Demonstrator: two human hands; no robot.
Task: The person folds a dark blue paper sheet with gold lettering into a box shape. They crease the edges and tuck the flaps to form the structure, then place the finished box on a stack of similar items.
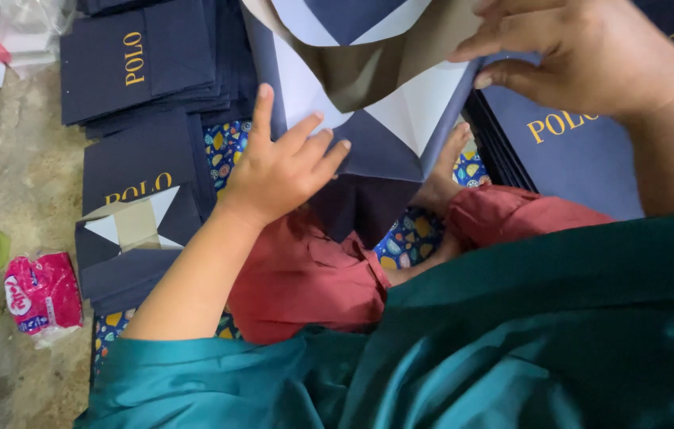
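Navy paper bag [369,151], its folded bottom turned up toward you, lay between your two hands, its length running up and away from your lap. Your left hand [277,171] pressed flat on its lower left flap, fingers spread, gripping nothing. Your right hand [583,56], up and to the right, pinched the bag's right edge; both touched it.

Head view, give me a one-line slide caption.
Both hands, left hand and right hand, fold a navy paper bag.
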